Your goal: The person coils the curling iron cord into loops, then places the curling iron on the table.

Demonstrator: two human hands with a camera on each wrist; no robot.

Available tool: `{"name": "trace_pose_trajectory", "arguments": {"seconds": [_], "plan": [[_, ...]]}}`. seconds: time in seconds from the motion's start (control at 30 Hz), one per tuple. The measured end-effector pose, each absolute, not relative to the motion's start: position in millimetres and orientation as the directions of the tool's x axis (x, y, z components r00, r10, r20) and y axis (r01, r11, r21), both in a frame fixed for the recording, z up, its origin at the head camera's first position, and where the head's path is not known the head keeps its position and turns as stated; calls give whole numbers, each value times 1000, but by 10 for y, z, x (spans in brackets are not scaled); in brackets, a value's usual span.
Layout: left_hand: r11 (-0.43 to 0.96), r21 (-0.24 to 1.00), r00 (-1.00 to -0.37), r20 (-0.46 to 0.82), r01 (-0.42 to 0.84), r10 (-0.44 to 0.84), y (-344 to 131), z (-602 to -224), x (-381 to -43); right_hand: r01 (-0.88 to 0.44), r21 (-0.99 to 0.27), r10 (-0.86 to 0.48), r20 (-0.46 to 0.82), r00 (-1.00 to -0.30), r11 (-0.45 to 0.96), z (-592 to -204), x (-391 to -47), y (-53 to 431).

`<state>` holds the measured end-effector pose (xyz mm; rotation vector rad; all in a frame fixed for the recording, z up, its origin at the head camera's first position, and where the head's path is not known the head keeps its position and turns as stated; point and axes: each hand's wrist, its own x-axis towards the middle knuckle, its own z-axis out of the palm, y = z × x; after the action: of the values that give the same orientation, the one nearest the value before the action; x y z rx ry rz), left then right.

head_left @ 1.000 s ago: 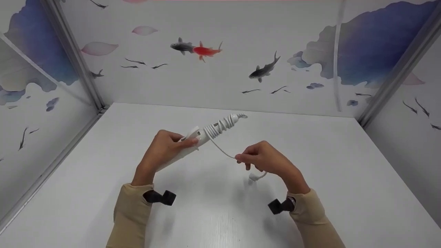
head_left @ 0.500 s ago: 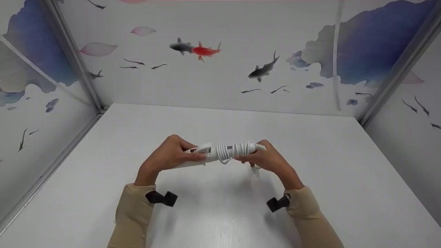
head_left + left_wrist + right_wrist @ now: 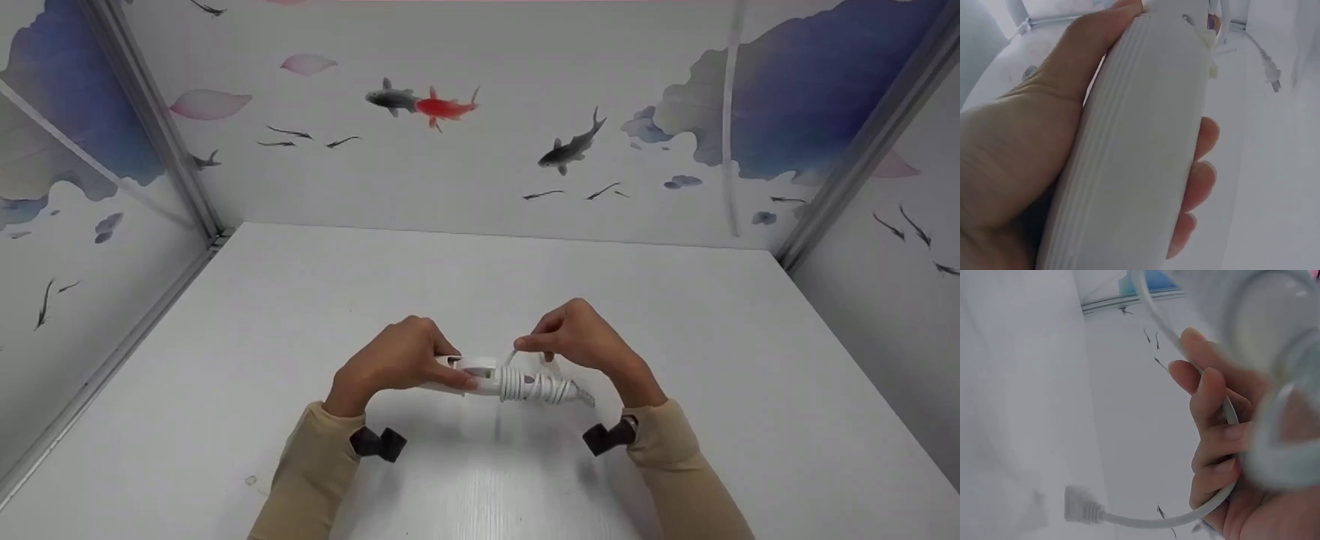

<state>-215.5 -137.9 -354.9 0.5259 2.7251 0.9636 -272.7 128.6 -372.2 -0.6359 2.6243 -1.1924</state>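
A white, wand-shaped corded appliance [image 3: 484, 384] lies nearly level above the table, its cord end pointing right. My left hand [image 3: 409, 356] grips its body, thumb along the near side; in the left wrist view the ridged white casing [image 3: 1129, 146] fills the palm. Several turns of white cord [image 3: 516, 385] wrap the handle end. My right hand [image 3: 581, 337], up and to the right, pinches the free cord [image 3: 1154, 312] between thumb and fingertips. Past that pinch the cord runs under the other curled fingers to a dangling white plug [image 3: 1079, 504], which the left wrist view also catches.
A white table [image 3: 300, 277] lies under both hands. Behind it stands a white wall panel [image 3: 480, 180] painted with fish, with further panels at left and right. Small black cameras [image 3: 382, 444] sit on both wrists.
The appliance has swung from tilted up to nearly level and come lower, the left hand shifting right and down. The right hand has carried the cord around it, now above the handle.
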Motion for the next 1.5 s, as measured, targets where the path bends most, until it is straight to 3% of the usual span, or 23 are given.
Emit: {"name": "trace_pose_trajectory", "arguments": {"seconds": [0.43,0.67,0.8,1.13,1.33,1.5], "plan": [[791,554,-930,-76,261,360,-1267,-3604,-2151,-349,-737,-420,98,-902,579,-3631,-2589,1096],[793,604,-987,-65,77,145,-1248,-3598,-2176,-380,-704,-373,175,-911,599,-3495,-2436,1031],[795,606,-998,-45,14,52,-1252,-3559,-2175,-428,-670,-399,209,-893,606,-3446,-2361,999],[785,619,-999,5,-29,-41,-1310,-3561,-2160,-499,-573,-477,204,-855,650,-3415,-2198,947],[770,637,-998,8,-45,-65,-1356,-3544,-2183,-497,-652,-527,171,-833,573,-3427,-2216,962],[738,674,-997,15,-43,-71,-1435,-3502,-2195,-507,-709,-620,125,-774,491,-3449,-2278,1006]]}}
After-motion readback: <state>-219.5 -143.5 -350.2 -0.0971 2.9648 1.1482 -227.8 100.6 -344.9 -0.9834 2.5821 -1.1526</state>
